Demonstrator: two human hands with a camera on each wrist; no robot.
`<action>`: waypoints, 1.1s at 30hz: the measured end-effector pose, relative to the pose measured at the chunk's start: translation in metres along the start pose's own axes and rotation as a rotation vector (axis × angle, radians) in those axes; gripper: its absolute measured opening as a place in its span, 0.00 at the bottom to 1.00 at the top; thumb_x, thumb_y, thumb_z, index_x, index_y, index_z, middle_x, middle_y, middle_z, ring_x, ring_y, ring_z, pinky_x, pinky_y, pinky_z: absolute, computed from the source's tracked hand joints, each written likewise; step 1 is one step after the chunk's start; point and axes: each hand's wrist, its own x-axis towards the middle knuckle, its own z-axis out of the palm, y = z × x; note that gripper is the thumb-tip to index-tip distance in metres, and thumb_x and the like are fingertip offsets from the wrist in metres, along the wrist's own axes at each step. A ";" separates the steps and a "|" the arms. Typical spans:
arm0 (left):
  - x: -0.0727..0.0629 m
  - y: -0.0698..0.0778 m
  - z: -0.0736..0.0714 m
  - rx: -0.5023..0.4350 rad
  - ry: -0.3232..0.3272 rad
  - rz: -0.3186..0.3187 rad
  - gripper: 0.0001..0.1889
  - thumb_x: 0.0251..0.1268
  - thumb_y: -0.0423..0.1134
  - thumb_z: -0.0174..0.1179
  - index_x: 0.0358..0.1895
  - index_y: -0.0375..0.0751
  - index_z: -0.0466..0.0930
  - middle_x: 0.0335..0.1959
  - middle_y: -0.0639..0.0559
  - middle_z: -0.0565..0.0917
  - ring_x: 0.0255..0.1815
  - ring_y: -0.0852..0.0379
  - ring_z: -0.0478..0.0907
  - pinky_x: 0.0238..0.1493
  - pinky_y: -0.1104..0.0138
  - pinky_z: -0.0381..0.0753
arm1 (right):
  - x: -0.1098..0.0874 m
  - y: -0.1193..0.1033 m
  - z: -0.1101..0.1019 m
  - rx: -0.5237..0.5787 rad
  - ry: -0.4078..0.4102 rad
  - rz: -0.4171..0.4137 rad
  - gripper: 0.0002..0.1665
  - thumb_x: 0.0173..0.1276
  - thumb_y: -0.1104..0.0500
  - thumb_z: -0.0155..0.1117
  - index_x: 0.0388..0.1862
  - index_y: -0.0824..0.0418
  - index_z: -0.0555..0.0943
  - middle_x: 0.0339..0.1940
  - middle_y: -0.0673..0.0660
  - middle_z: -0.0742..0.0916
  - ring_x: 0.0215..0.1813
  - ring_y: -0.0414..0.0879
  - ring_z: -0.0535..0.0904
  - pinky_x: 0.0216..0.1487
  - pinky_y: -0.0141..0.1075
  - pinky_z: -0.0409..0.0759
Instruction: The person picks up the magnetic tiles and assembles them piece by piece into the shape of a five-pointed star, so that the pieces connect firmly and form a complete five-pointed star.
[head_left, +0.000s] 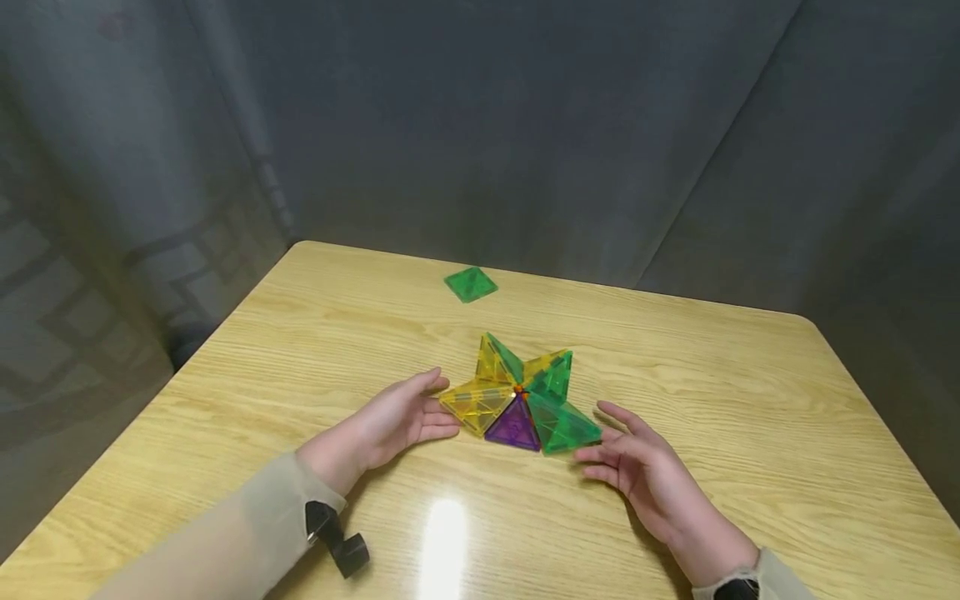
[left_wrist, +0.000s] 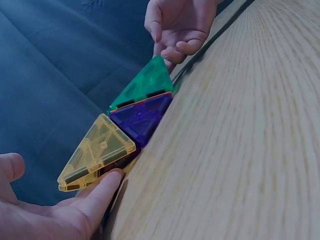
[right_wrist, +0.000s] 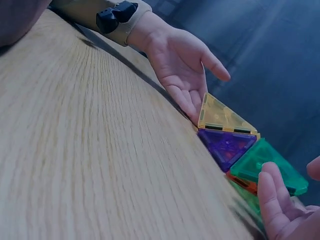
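Note:
A star-shaped build of translucent magnetic tiles lies on the wooden table in front of me. Its left arm is yellow (head_left: 474, 408), a purple triangle (head_left: 514, 427) faces me, and the right arm is green (head_left: 566, 429). Two more arms at the back mix yellow and green. My left hand (head_left: 401, 421) has its fingers loosely extended, fingertips right at the yellow tip. On the other side, the relaxed fingers of my right hand (head_left: 648, 471) are at the green tip; in the right wrist view the fingertips overlap the green tile (right_wrist: 270, 162).
Near the table's far edge lies a flat green diamond of tiles (head_left: 471, 284). Dark grey curtains (head_left: 525, 142) hang behind and beside the table (head_left: 247, 333). A black device (head_left: 333, 537) is strapped to my left wrist.

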 end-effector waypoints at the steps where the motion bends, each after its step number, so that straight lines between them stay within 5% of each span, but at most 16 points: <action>1: 0.000 0.000 0.000 -0.004 -0.005 0.002 0.37 0.80 0.52 0.41 0.75 0.24 0.44 0.63 0.16 0.64 0.59 0.32 0.74 0.61 0.54 0.75 | 0.001 0.000 0.000 -0.009 0.005 0.003 0.41 0.73 0.67 0.48 0.79 0.67 0.43 0.47 0.63 0.81 0.47 0.52 0.84 0.51 0.43 0.83; 8: 0.000 0.008 -0.004 0.091 0.037 0.009 0.37 0.80 0.54 0.39 0.74 0.24 0.47 0.62 0.20 0.68 0.59 0.34 0.75 0.60 0.54 0.76 | 0.010 -0.011 -0.018 -0.104 0.174 0.017 0.38 0.72 0.68 0.45 0.78 0.68 0.47 0.58 0.62 0.77 0.44 0.48 0.85 0.46 0.40 0.84; 13: 0.004 0.054 -0.034 0.204 0.193 0.083 0.35 0.82 0.54 0.34 0.75 0.27 0.49 0.66 0.27 0.69 0.65 0.35 0.70 0.64 0.53 0.72 | 0.026 -0.046 -0.049 0.003 0.310 -0.068 0.21 0.78 0.65 0.45 0.67 0.57 0.61 0.53 0.51 0.77 0.45 0.41 0.83 0.46 0.34 0.83; 16: 0.014 0.089 -0.051 0.224 0.276 0.128 0.34 0.82 0.54 0.34 0.76 0.30 0.49 0.70 0.29 0.64 0.70 0.37 0.64 0.68 0.53 0.67 | 0.042 -0.075 -0.056 0.041 0.274 -0.117 0.15 0.79 0.62 0.47 0.61 0.54 0.64 0.55 0.52 0.75 0.49 0.41 0.83 0.49 0.33 0.82; 22: 0.055 0.138 -0.064 0.235 0.373 0.138 0.36 0.80 0.58 0.35 0.78 0.36 0.47 0.74 0.36 0.62 0.73 0.44 0.62 0.71 0.57 0.63 | 0.092 -0.120 -0.033 -0.104 0.118 -0.106 0.22 0.80 0.58 0.48 0.68 0.64 0.61 0.72 0.68 0.65 0.59 0.46 0.78 0.61 0.35 0.76; 26: 0.091 0.143 -0.062 0.230 0.373 0.092 0.37 0.80 0.59 0.36 0.79 0.35 0.45 0.75 0.35 0.59 0.74 0.43 0.60 0.72 0.57 0.62 | 0.137 -0.128 -0.008 -0.122 0.075 -0.037 0.28 0.80 0.59 0.44 0.72 0.71 0.57 0.74 0.72 0.63 0.69 0.57 0.69 0.68 0.41 0.69; 33: 0.137 0.125 -0.060 0.349 0.368 -0.070 0.41 0.77 0.65 0.33 0.80 0.43 0.39 0.76 0.36 0.56 0.75 0.40 0.56 0.76 0.53 0.51 | 0.207 -0.111 0.030 -0.129 0.059 0.075 0.33 0.80 0.59 0.42 0.78 0.69 0.49 0.75 0.74 0.60 0.73 0.64 0.61 0.72 0.48 0.63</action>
